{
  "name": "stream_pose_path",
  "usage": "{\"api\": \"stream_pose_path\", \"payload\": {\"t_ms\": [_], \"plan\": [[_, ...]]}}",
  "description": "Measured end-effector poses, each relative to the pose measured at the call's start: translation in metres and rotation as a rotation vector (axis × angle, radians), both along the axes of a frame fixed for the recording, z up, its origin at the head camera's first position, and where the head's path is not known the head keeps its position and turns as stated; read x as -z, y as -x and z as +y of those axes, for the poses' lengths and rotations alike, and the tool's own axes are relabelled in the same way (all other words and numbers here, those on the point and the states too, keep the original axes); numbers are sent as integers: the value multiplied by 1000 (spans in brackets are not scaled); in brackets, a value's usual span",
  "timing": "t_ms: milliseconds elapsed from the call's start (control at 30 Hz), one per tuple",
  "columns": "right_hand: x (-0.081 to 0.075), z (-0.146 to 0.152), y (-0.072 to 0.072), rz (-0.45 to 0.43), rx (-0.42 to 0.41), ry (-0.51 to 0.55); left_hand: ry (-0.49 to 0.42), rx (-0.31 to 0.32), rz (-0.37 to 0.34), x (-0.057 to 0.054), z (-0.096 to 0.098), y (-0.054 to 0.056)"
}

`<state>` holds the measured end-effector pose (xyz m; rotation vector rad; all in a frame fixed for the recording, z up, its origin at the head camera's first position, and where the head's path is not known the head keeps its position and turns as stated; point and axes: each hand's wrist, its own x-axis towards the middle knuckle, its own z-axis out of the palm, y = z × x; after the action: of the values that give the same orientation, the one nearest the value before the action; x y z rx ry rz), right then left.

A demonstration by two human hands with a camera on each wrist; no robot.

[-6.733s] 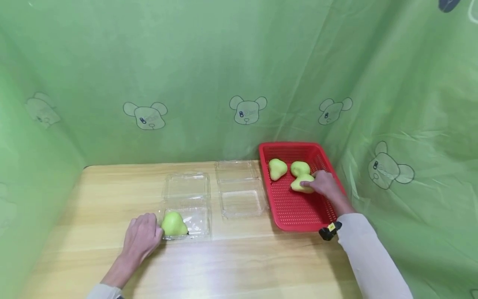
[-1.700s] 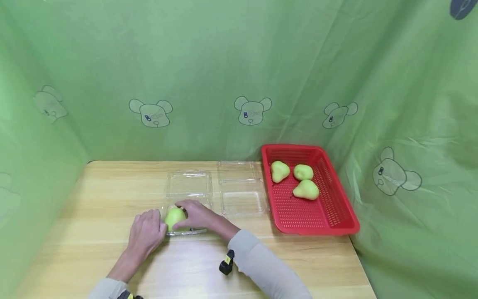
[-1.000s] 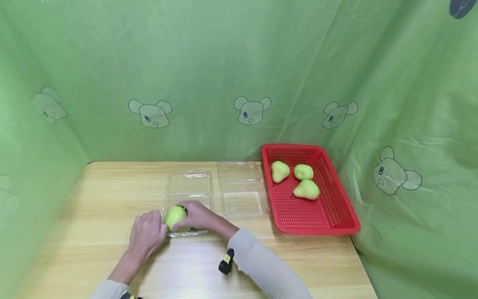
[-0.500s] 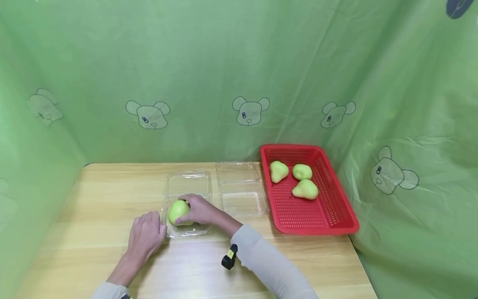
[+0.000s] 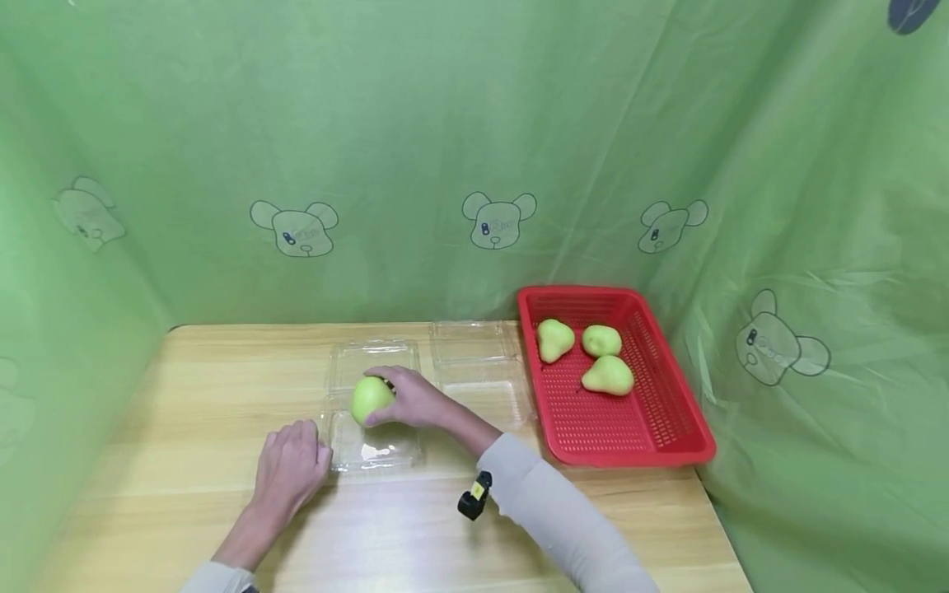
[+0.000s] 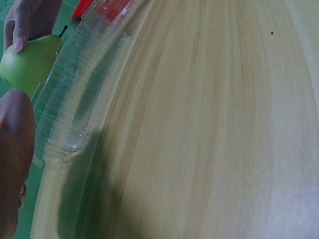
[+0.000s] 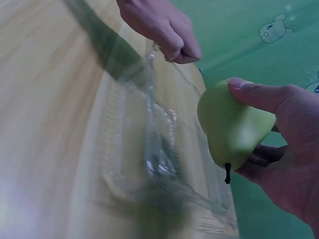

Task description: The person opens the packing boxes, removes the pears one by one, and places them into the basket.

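Note:
My right hand (image 5: 415,397) grips a green pear (image 5: 371,400), fingers on one side and thumb on the other. The pear hangs above a clear plastic clamshell box (image 5: 371,449), whose lid lies open toward the back. In the right wrist view the pear's dark stem (image 7: 228,173) points down. My left hand (image 5: 292,463) is at the box's near left corner; in the right wrist view its curled fingers (image 7: 174,42) pinch the rim. A second open clear clamshell box (image 5: 482,399) lies to the right.
A red plastic basket (image 5: 593,449) stands at the right of the wooden table (image 5: 415,535), with three pears (image 5: 610,376) inside. A green curtain (image 5: 400,123) with mouse-head prints hangs behind and at both sides.
Earlier my right hand was on a pear in the basket, which it let go. It then took the pear from the left box and lifted it up and rightward. The left hand stayed put.

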<state>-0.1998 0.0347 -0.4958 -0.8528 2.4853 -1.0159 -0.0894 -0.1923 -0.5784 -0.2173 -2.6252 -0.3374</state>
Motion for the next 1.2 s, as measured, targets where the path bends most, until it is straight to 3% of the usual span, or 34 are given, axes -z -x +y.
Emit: {"api": "stream_pose_path", "payload": {"t_ms": [233,567,1000,1200], "plan": [[-17,14,1,-17,80,-17,-9,0,-6,0,1,-1],[-29,48,3,49,109,22,-25,4,-13,-1,3,-6],[-46,94,16,109,217,33,-18,-4,-29,-4,-2,-6],[-52,115,20,150,218,34,-19,-4,-27,-3,-2,-6]]}}
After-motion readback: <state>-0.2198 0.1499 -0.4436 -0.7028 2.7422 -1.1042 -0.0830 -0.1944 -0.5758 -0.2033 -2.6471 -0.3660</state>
